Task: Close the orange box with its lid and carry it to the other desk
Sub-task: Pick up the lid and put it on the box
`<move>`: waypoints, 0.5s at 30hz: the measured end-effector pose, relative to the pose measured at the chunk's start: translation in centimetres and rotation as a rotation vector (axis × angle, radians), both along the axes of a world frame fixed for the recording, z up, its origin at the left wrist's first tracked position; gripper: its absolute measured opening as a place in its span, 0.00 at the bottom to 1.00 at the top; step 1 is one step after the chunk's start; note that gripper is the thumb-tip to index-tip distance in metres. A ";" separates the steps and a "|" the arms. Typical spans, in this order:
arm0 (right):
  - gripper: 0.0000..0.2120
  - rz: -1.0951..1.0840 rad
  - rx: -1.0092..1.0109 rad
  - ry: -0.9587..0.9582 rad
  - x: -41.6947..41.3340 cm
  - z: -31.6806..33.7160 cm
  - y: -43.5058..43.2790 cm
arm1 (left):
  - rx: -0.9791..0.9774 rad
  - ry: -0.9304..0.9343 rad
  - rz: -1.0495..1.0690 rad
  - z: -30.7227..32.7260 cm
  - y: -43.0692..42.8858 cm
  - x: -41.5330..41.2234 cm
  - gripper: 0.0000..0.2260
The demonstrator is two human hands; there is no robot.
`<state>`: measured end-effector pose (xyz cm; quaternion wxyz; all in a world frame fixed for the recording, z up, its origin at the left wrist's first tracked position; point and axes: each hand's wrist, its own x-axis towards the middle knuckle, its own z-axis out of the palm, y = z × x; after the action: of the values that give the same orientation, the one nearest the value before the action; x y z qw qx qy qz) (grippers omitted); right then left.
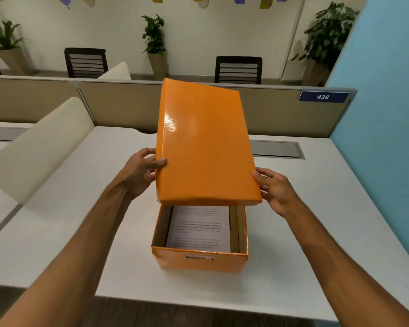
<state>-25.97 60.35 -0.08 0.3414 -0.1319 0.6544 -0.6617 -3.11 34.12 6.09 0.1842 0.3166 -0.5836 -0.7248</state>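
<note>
The orange lid (204, 147) is held in the air above the orange box (200, 259), its long axis running from near to far. It tilts, with the far end raised toward the beige partition (118, 102) and the near end low, just over the far part of the box's opening. Its glossy top faces the camera.

The left hand (141, 172) grips the lid's left long edge near the low end, thumb laid on the top face and fingers curled under the rim. The right hand (275, 191) holds the right long edge close to the near right corner, fingertips pressed against the side wall, palm turned inward. Both forearms reach forward from the near edge of the view, spread apart, so the lid sits between the two hands with most of its length extending beyond them toward the far side.

The box stands upright on the white desk (316, 220), near the desk's near edge, its long axis also running near to far. It is open, and a printed sheet of paper (200, 228) lies inside it. A slot handle shows on its near wall. A blue sign (322, 97) reading 438 is fixed to the partition at far right.
</note>
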 end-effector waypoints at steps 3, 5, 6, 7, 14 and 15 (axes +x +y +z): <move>0.22 0.079 0.044 0.022 0.5 -0.5 1.4 | -0.071 -0.102 -0.071 -1.1 -0.2 0.9 0.23; 0.23 0.100 0.085 0.053 1.1 -0.9 2.2 | -0.124 -0.178 -0.111 -1.9 -0.2 1.3 0.21; 0.23 0.104 0.104 0.069 1.3 -1.0 2.5 | -0.144 -0.211 -0.125 -2.3 -0.2 1.5 0.20; 0.22 0.108 0.120 0.081 1.6 -1.1 2.8 | -0.153 -0.236 -0.136 -2.7 -0.1 1.7 0.19; 0.17 0.058 0.180 0.095 3.6 -2.6 4.0 | -0.234 -0.367 -0.247 -5.1 0.8 3.3 0.14; 0.18 0.050 0.183 0.087 4.0 -2.9 4.0 | -0.246 -0.380 -0.262 -5.5 0.8 3.6 0.14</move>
<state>-21.98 64.40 -3.01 0.3396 -0.1453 0.7228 -0.5841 0.46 34.92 0.60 0.0130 0.3441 -0.7275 -0.5934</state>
